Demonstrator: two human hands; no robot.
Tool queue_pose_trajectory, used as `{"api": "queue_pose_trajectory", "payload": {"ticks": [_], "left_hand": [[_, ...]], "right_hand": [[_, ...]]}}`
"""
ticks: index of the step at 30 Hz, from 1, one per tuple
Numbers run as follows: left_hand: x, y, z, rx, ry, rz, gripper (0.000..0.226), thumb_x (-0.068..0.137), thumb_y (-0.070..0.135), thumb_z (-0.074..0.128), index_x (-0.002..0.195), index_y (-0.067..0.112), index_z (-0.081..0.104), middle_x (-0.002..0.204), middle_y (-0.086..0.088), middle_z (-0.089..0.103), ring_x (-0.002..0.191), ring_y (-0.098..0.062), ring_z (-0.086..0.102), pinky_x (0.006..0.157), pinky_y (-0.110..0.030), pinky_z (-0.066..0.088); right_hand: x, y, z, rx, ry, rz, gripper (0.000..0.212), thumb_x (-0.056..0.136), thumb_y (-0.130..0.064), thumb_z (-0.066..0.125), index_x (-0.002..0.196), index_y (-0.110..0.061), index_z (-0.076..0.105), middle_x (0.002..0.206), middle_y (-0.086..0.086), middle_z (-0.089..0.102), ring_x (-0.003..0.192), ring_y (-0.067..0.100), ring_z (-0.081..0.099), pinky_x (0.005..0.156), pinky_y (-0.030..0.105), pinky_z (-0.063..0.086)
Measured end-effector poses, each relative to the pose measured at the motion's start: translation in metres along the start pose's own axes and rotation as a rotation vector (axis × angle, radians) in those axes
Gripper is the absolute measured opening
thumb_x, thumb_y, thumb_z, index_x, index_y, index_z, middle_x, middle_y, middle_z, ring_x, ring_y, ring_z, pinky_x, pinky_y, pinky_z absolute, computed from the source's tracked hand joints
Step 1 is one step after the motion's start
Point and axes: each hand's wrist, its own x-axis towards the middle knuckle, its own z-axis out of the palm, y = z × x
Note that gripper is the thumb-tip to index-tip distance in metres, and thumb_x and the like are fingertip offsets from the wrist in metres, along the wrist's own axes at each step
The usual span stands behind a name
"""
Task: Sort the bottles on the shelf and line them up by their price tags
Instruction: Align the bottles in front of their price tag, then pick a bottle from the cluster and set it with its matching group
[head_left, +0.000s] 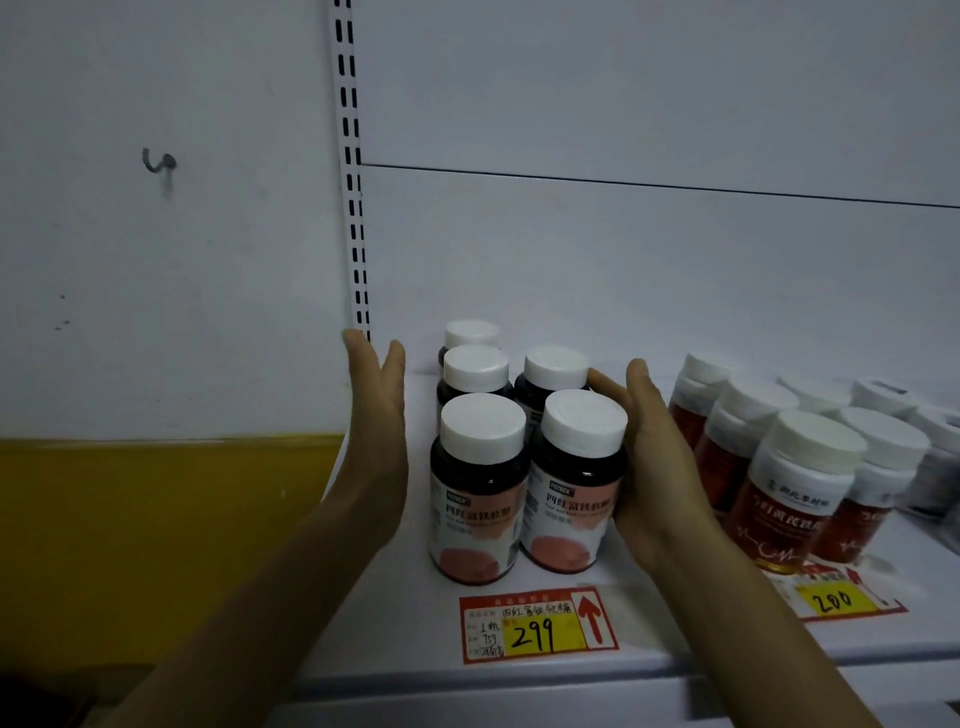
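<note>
Several dark bottles with white caps and pink labels (475, 499) stand in two rows on the white shelf (649, 639), behind a red price tag reading 299 (540, 626). My left hand (376, 436) is held upright with straight fingers just left of the group, a small gap away from the bottles. My right hand (652, 457) lies flat against the right side of the front right bottle (574, 483), with its fingertips reaching the bottle behind (553, 379). Neither hand grips anything.
To the right stand several white-capped bottles with red labels (784, 483) behind a tag reading 200 (836, 600). A slotted upright rail (353, 171) runs up the back wall at the shelf's left end. A hook (158, 161) sticks out of the wall at left.
</note>
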Motion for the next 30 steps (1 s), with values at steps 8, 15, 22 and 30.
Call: {"api": "queue_pose_trajectory", "payload": {"ticks": [8,15,22,30], "left_hand": [[-0.027,-0.003,0.02,-0.064,-0.089,0.013,0.078,0.078,0.073,0.003,0.145,0.035,0.02,0.147,0.006,0.039,0.129,-0.02,0.044,0.105,-0.045,0.034],[-0.026,-0.005,0.021,-0.089,-0.059,0.018,0.078,0.082,0.072,0.004,0.144,0.031,0.027,0.144,0.004,0.043,0.127,-0.019,0.046,0.107,-0.045,0.034],[-0.023,0.029,0.026,0.101,0.113,0.235,0.073,0.081,0.066,0.009,0.145,0.034,0.02,0.153,0.016,0.021,0.13,0.005,0.019,0.098,-0.023,0.01],[-0.033,0.076,0.084,0.439,0.014,0.631,0.078,0.076,0.069,0.017,0.146,0.036,0.011,0.153,0.02,0.016,0.126,0.014,0.018,0.084,0.005,0.01]], "right_hand": [[0.0,0.003,0.003,-0.056,0.032,-0.035,0.047,0.094,-0.055,0.033,0.106,-0.028,0.069,0.098,-0.002,0.075,0.092,0.016,0.071,0.082,0.04,0.053],[-0.001,0.0,0.001,-0.13,0.021,-0.053,0.046,0.094,-0.055,0.034,0.102,-0.029,0.071,0.096,-0.003,0.075,0.091,0.015,0.07,0.082,0.039,0.053],[-0.005,-0.015,-0.003,-0.271,0.168,-0.262,0.042,0.093,-0.051,0.038,0.129,-0.034,0.052,0.14,-0.01,0.05,0.123,0.008,0.046,0.101,0.03,0.034],[-0.027,-0.065,-0.002,-0.44,0.026,-0.737,0.032,0.095,-0.038,0.045,0.126,-0.037,0.051,0.116,-0.033,0.052,0.108,-0.024,0.045,0.08,-0.004,0.037]]}}
